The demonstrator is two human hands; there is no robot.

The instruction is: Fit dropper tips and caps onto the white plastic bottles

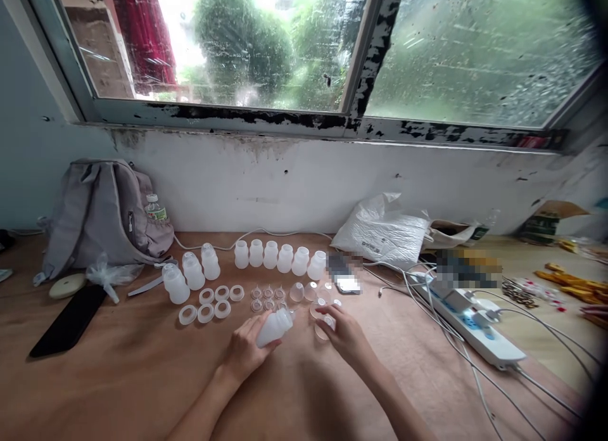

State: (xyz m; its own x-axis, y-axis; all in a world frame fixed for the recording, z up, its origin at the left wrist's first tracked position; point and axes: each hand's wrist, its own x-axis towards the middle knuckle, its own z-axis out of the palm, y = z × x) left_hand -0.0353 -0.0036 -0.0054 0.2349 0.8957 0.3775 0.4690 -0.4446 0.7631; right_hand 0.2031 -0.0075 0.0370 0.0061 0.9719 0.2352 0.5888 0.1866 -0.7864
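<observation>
The left hand (250, 347) clamps 1 tilted, frosted-white plastic bottle (274, 327); the right hand (344, 333), whose grip I cannot tell, should pinch the clear, round plastic cap (320, 332) by its rim.

No text can be read with certainty. The green label on the drink bottle (152, 208) at the left of the frame is too small to make out. So is the dark print on the silvery plastic bag (396, 229), right of centre. A second bottle (484, 227) at the right has a dark, illegible label. Blue markings on the white power strip (503, 352), lower right, are likewise unreadable.
</observation>
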